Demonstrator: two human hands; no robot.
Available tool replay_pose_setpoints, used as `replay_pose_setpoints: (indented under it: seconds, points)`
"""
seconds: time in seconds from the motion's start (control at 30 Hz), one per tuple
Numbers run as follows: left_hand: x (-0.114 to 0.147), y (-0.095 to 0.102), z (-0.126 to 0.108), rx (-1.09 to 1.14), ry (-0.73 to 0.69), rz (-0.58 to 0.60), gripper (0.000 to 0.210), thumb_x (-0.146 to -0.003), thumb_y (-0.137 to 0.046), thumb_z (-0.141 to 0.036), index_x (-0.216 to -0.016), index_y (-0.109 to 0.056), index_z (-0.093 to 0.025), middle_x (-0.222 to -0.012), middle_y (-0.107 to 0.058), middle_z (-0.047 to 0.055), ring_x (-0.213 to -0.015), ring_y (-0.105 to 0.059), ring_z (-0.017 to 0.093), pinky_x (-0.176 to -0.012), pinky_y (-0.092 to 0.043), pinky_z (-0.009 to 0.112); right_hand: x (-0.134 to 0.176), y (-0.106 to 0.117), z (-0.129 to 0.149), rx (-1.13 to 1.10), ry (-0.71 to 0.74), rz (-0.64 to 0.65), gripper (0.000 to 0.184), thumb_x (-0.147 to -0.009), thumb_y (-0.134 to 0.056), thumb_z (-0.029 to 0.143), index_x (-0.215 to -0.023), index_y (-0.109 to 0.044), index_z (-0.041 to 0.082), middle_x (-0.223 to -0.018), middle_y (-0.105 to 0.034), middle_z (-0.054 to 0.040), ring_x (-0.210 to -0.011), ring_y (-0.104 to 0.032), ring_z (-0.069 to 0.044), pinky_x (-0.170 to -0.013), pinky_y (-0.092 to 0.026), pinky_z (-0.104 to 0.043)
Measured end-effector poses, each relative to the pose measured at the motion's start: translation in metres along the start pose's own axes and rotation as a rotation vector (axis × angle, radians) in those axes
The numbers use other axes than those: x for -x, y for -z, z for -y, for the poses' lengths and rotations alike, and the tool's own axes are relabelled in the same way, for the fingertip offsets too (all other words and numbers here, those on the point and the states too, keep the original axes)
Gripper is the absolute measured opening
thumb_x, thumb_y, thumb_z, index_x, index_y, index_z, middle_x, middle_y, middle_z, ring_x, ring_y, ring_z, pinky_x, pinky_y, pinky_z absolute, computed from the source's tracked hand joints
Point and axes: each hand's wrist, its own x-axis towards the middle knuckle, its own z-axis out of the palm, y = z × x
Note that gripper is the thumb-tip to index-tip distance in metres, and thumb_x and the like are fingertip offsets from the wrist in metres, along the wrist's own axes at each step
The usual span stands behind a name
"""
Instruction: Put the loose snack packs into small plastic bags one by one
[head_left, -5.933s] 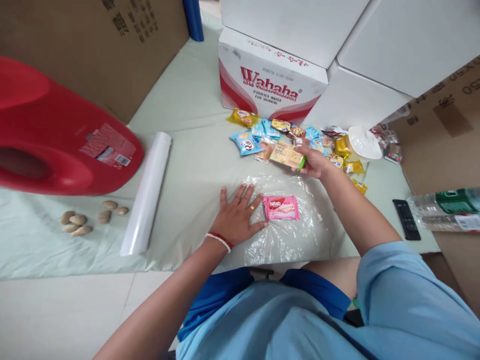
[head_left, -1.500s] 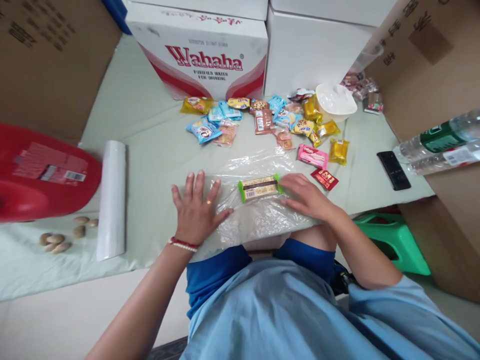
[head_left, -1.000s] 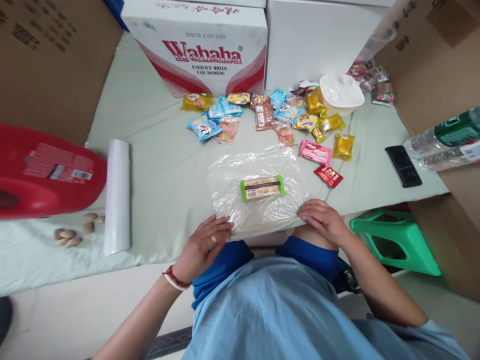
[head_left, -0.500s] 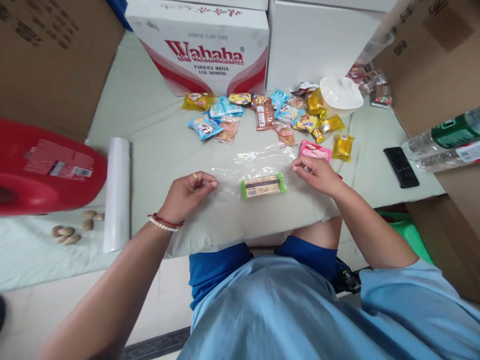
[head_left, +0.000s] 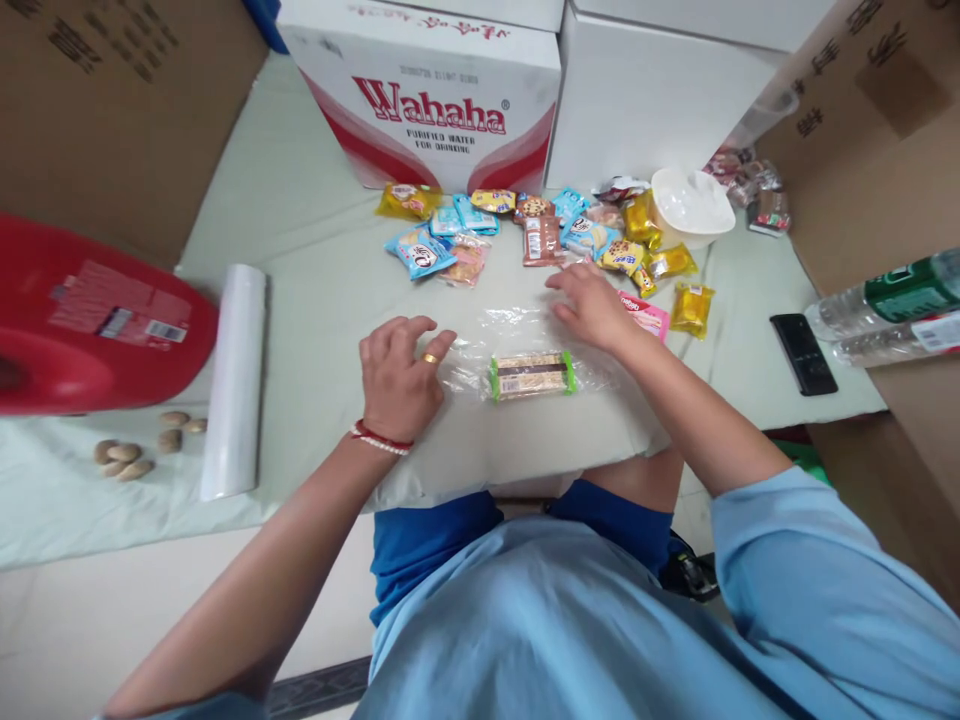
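Note:
A wrapped snack bar with green ends [head_left: 531,378] lies on a sheet or bag of clear plastic [head_left: 513,324] in front of me; I cannot tell if the bar is inside it. My left hand [head_left: 403,378], with a gold ring, is at the plastic's left edge, palm down, its fingers apart and bent. Above the plastic's upper right side is my right hand [head_left: 591,306], fingers spread and holding nothing. Just beyond its fingertips lies a brown packet [head_left: 541,242]. A pink packet [head_left: 646,315] is partly hidden behind the right hand and forearm.
Several blue packets [head_left: 420,252] and yellow packets [head_left: 691,310] lie across the table's back. Behind them stand a Wahaha carton [head_left: 450,110] and a white bowl [head_left: 694,205]. A plastic roll [head_left: 236,385] and red jug [head_left: 97,320] are left; a phone [head_left: 802,353] and bottles [head_left: 885,300] right.
My right hand has opened and reached up and away from the plastic's right edge. My left hand has spread its fingers and moved nearer the bar. The view has shifted slightly.

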Motion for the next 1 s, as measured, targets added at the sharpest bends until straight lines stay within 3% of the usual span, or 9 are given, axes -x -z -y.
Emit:
replay_pose_setpoints:
  seconds: [0.07,0.17,0.27,0.33,0.43,0.53,0.73,0.9,1.0]
  points:
    - [-0.003,0.009,0.0,-0.026,0.015,-0.102,0.031,-0.086,-0.052,-0.014,-0.107,-0.073,-0.025,-0.122,-0.066,0.012,-0.124,-0.053,0.035,-0.102,-0.039,0.057,-0.025,-0.006,0.011,0.017,0.044,0.138,0.051,-0.094,-0.063,0.03,-0.141,-0.062,0.013,-0.141,-0.062,-0.021,-0.131,-0.049,-0.039,-0.11,-0.038,-0.051]
    - [0.002,0.021,-0.001,-0.078,0.07,-0.281,0.023,-0.084,-0.057,-0.016,-0.098,-0.073,-0.025,-0.118,-0.067,0.012,-0.123,-0.054,0.038,-0.103,-0.038,0.062,-0.051,-0.014,0.029,0.093,0.001,0.329,0.057,-0.089,-0.074,0.036,-0.14,-0.063,0.012,-0.131,-0.067,-0.0219,-0.126,-0.053,-0.039,-0.1,-0.043,-0.044]
    - [0.02,0.026,-0.014,-0.032,-0.02,-0.366,0.022,-0.089,-0.061,-0.019,-0.105,-0.073,-0.027,-0.114,-0.07,0.011,-0.117,-0.061,0.035,-0.103,-0.039,0.06,-0.065,-0.015,0.04,0.088,-0.044,0.437,0.038,-0.089,-0.073,0.027,-0.124,-0.073,0.013,-0.113,-0.074,-0.0162,-0.107,-0.062,-0.031,-0.086,-0.043,-0.035]
    - [0.031,0.023,-0.031,0.081,-0.224,-0.27,0.028,-0.094,-0.06,-0.018,-0.116,-0.072,-0.03,-0.113,-0.074,0.007,-0.114,-0.066,0.03,-0.1,-0.041,0.052,-0.069,-0.011,0.043,0.041,-0.022,0.482,0.025,-0.089,-0.068,0.019,-0.111,-0.077,0.014,-0.103,-0.075,-0.0113,-0.093,-0.063,-0.024,-0.079,-0.04,-0.03]
    - [0.034,0.008,-0.053,0.135,-0.501,0.062,0.042,-0.099,-0.053,-0.011,-0.133,-0.068,-0.032,-0.129,-0.076,0.003,-0.123,-0.066,0.024,-0.1,-0.043,0.044,-0.071,-0.002,0.042,-0.012,0.019,0.476,0.02,-0.09,-0.065,0.018,-0.105,-0.077,0.013,-0.094,-0.074,-0.0074,-0.082,-0.059,-0.019,-0.074,-0.036,-0.028]
    - [0.027,-0.01,-0.058,0.023,-0.472,0.257,0.047,-0.099,-0.046,-0.005,-0.136,-0.068,-0.023,-0.142,-0.07,0.008,-0.127,-0.065,0.026,-0.099,-0.045,0.046,-0.065,0.008,0.04,-0.022,0.082,0.41,0.018,-0.092,-0.064,0.02,-0.102,-0.076,0.011,-0.094,-0.072,-0.0082,-0.082,-0.057,-0.019,-0.074,-0.034,-0.028]
    - [0.026,-0.025,-0.052,-0.04,-0.401,0.325,0.043,-0.102,-0.044,-0.007,-0.136,-0.068,-0.017,-0.147,-0.067,0.009,-0.125,-0.063,0.029,-0.093,-0.047,0.048,-0.009,0.027,0.061,0.038,0.224,0.253,0.031,-0.101,-0.051,0.022,-0.12,-0.075,0.014,-0.103,-0.068,-0.011,-0.085,-0.058,-0.021,-0.069,-0.03,-0.029]
    - [0.034,-0.027,-0.05,0.013,-0.334,0.376,0.041,-0.101,-0.046,-0.009,-0.132,-0.071,-0.019,-0.131,-0.075,0.012,-0.116,-0.066,0.03,-0.09,-0.049,0.048,0.055,0.01,0.075,0.108,0.333,0.384,0.046,-0.104,-0.047,0.021,-0.147,-0.063,0.027,-0.105,-0.067,-0.0077,-0.076,-0.055,-0.018,-0.062,-0.025,-0.03]
    - [0.045,-0.027,-0.038,0.144,-0.298,0.339,0.045,-0.097,-0.045,-0.007,-0.131,-0.071,-0.02,-0.136,-0.072,0.013,-0.117,-0.068,0.027,-0.097,-0.051,0.047,0.072,-0.007,0.072,0.094,0.334,0.401,0.049,-0.106,-0.044,0.02,-0.153,-0.057,0.029,-0.108,-0.067,-0.0079,-0.083,-0.058,-0.019,-0.063,-0.028,-0.029]
